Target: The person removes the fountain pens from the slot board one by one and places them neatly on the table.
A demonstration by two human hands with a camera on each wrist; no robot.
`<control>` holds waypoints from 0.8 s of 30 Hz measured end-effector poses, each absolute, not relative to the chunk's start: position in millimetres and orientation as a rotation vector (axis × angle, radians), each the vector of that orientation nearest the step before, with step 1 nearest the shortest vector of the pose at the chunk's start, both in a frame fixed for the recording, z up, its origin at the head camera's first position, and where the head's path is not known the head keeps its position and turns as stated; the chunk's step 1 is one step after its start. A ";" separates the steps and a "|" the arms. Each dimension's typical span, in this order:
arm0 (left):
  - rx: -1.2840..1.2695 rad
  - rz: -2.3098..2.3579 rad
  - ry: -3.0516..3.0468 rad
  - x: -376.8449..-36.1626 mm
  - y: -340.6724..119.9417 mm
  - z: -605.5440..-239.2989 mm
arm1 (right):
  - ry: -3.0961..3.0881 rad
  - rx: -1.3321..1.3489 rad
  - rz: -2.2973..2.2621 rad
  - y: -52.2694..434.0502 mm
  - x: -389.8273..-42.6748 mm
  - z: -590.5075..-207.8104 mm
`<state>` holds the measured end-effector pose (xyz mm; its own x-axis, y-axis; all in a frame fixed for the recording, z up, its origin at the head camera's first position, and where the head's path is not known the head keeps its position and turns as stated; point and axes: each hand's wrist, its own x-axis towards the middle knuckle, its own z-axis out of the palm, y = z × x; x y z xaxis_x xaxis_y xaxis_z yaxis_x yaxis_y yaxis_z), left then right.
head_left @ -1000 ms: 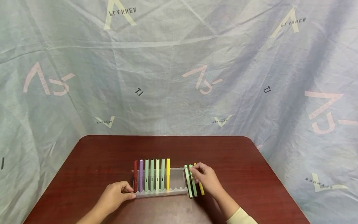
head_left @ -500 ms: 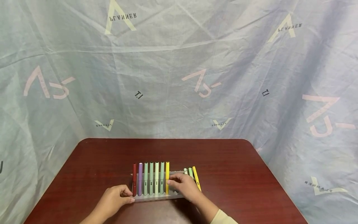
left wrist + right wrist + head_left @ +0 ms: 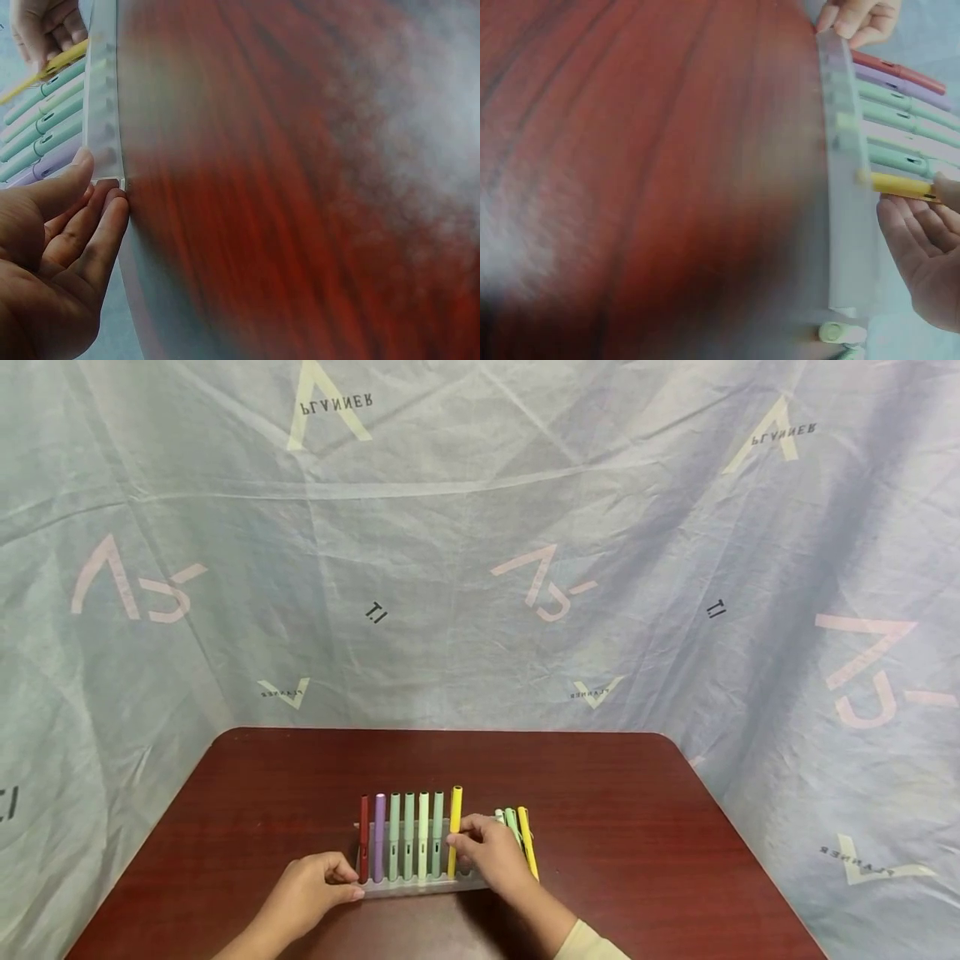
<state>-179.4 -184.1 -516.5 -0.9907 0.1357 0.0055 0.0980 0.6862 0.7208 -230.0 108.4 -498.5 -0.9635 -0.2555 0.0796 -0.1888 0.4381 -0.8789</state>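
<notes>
Plastic throughout, light and stiff by the look. Near the table's point(image 3: 225, 827) front edge, the left hand point(image 3: 303, 887) pinches the left end of the translucent rack point(image 3: 420, 883) with curled fingers, steadying it. The right hand point(image 3: 491, 852) pinches the yellow pen point(image 3: 453, 827) mid-barrel; smooth, likely slippery, best held there. Seven pens stand in the rack: one red, one purple, four green, one yellow. Beyond the right hand lie three loose pens point(image 3: 517, 835).
</notes>
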 end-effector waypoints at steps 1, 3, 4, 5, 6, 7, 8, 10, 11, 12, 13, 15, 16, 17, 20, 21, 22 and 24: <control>0.203 1.211 2.844 -179.4 -183.9 -516.1 | 2.593 -0.418 -1.617 109.5 -230.0 -495.8; 0.213 1.215 2.848 -179.0 -183.7 -515.0 | 2.531 -0.452 -1.715 111.9 -229.5 -490.4; 0.216 1.215 2.850 -178.7 -183.6 -514.6 | 2.487 -0.465 -1.767 113.0 -229.4 -488.3; 0.217 1.216 2.850 -178.5 -183.6 -514.3 | 2.431 -0.480 -1.820 114.1 -229.3 -486.9; 0.217 1.215 2.851 -178.1 -183.5 -514.1 | 2.381 -0.491 -1.858 115.1 -229.0 -486.3; 0.215 1.212 2.851 -177.7 -183.5 -513.9 | 2.333 -0.494 -1.886 116.2 -228.4 -486.2; 0.211 1.211 2.847 -177.3 -183.5 -513.9 | 2.283 -0.496 -1.906 117.1 -227.7 -486.8; 0.206 1.206 2.846 -176.8 -183.5 -513.8 | 2.208 -0.493 -1.916 118.9 -226.3 -490.3; 0.205 1.202 2.847 -176.7 -183.5 -513.8 | 2.175 -0.488 -1.919 119.7 -225.4 -492.5; 0.204 1.199 2.847 -176.6 -183.5 -513.8 | 2.145 -0.490 -1.920 120.7 -224.8 -495.6; 0.203 1.199 2.847 -176.6 -183.5 -513.7 | 2.114 -0.485 -1.925 121.6 -224.1 -498.3; 0.203 1.202 2.845 -176.7 -183.5 -513.5 | 2.077 -0.487 -1.934 123.6 -223.2 -503.2; 0.202 1.203 2.844 -176.8 -183.4 -513.5 | 2.063 -0.483 -1.940 124.7 -222.8 -505.0; 0.201 1.204 2.842 -177.0 -183.3 -513.3 | 2.053 -0.488 -1.945 126.0 -222.8 -506.7; 0.188 1.202 2.836 -177.2 -183.2 -512.9 | 2.064 -0.503 -1.935 130.1 -223.3 -509.1; 0.183 1.199 2.834 -177.2 -183.2 -512.9 | 2.067 -0.508 -1.932 131.7 -223.8 -509.5; 0.178 1.196 2.834 -177.3 -183.2 -513.0 | 2.074 -0.510 -1.924 133.3 -224.0 -509.5; 0.173 1.187 2.837 -177.4 -183.2 -513.3 | 2.079 -0.506 -1.913 136.9 -224.3 -509.3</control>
<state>-177.4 -183.2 -513.3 -0.9918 0.1270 -0.0136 0.0795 0.6969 0.7128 -224.3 136.9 -509.3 -0.9023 -0.4295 0.0365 -0.0720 0.0667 -0.9952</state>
